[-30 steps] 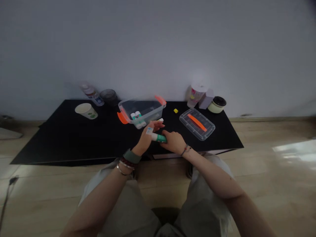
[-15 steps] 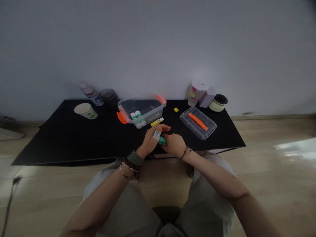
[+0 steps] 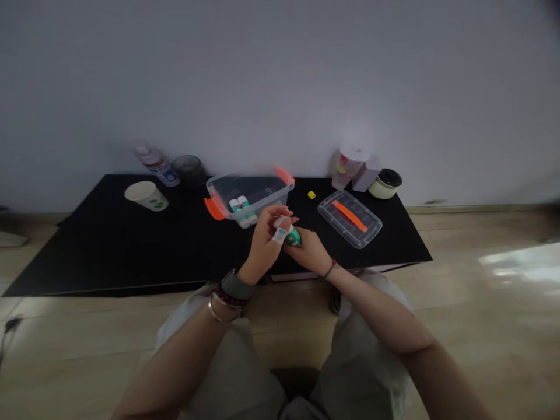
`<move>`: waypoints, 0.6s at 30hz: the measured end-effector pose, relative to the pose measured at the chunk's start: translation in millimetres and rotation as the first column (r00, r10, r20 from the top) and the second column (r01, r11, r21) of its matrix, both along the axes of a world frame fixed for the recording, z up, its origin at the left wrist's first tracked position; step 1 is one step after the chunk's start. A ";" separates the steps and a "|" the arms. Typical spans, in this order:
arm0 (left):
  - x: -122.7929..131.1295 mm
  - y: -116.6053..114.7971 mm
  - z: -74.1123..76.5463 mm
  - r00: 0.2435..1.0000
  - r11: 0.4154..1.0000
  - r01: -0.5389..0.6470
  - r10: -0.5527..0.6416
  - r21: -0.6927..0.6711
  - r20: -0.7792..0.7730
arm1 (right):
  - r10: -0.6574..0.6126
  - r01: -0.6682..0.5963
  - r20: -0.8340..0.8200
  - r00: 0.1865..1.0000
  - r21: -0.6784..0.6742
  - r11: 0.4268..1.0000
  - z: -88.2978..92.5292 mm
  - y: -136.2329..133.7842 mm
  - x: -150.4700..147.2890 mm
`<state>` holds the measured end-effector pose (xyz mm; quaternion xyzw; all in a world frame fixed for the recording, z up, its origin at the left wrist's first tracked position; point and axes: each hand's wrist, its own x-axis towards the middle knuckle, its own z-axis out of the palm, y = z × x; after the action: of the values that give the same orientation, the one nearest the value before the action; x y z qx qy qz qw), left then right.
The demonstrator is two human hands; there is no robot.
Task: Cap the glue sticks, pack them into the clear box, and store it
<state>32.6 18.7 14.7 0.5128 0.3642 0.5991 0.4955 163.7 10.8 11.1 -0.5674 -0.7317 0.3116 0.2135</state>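
Observation:
My left hand [image 3: 265,242] and my right hand [image 3: 308,252] meet above the front of the black table top [image 3: 87,256]. Between them is a short green-and-white stick, probably a glue stick [image 3: 293,237], mostly hidden by my fingers. My right hand grips its green end, and my left fingers hold its white end. A white patch with blue marks [image 3: 279,235] shows on my left fingers. Just behind my left hand stands a clear plastic box with orange latches [image 3: 262,188], holding similar sticks [image 3: 238,207].
A clear lid with an orange strip [image 3: 350,217] and a small yellow piece [image 3: 311,195] lie right of the box. A paper cup [image 3: 146,195], a spray bottle [image 3: 156,165], a dark glass [image 3: 188,170], a plastic cup [image 3: 349,168] and a small pot [image 3: 385,184] stand around the back.
My hands have drawn closer and slightly higher, and the stick now sits tighter between them. The yellow stick seen beside the box earlier is no longer visible behind my left hand.

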 end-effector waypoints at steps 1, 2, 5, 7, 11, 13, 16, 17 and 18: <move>0.0 0.2 -0.2 1.000 1.000 0.009 -0.009 0.000 -0.003 | -0.023 0.022 -0.062 0.998 -0.012 1.000 -1.0 1.8 1.4; -0.4 0.6 -0.6 1.000 1.000 0.024 -0.024 -0.010 -0.003 | -0.039 0.036 -0.110 0.993 -0.029 0.999 -1.9 3.1 2.9; -5.2 2.1 -1.7 0.995 0.993 0.092 -0.094 -0.075 -0.025 | -0.056 0.033 -0.209 0.976 -0.112 0.993 -3.5 4.2 7.0; -10.6 1.8 -0.5 0.988 0.983 0.146 -0.152 -0.113 -0.041 | -0.032 -0.039 -0.310 0.950 -0.221 0.975 -3.3 2.6 9.3; -21.3 -3.0 5.0 0.957 0.950 0.285 -0.289 -0.126 -0.009 | 0.005 -0.450 -0.676 0.737 -0.486 0.749 2.2 -3.6 13.3; -24.1 -5.9 7.0 0.930 0.923 0.367 -0.363 -0.115 0.054 | -0.016 -0.675 -0.811 0.585 -0.498 0.544 6.1 -6.8 14.7; -23.6 -7.5 6.5 0.899 0.896 0.431 -0.416 -0.110 0.135 | -0.027 -0.775 -0.866 0.499 -0.460 0.434 8.5 -9.4 14.4; -22.5 -7.0 5.3 0.906 0.901 0.417 -0.402 -0.116 0.134 | -0.025 -0.736 -0.852 0.524 -0.467 0.491 7.9 -9.1 13.8; -21.0 -6.1 3.7 0.923 0.917 0.380 -0.367 -0.123 0.116 | -0.019 -0.658 -0.817 0.576 -0.478 0.581 6.5 -8.3 13.2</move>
<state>11.6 12.6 18.3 0.5082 0.2788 0.4884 0.6523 176.8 2.4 17.6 -0.2570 -0.4753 0.8231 0.1746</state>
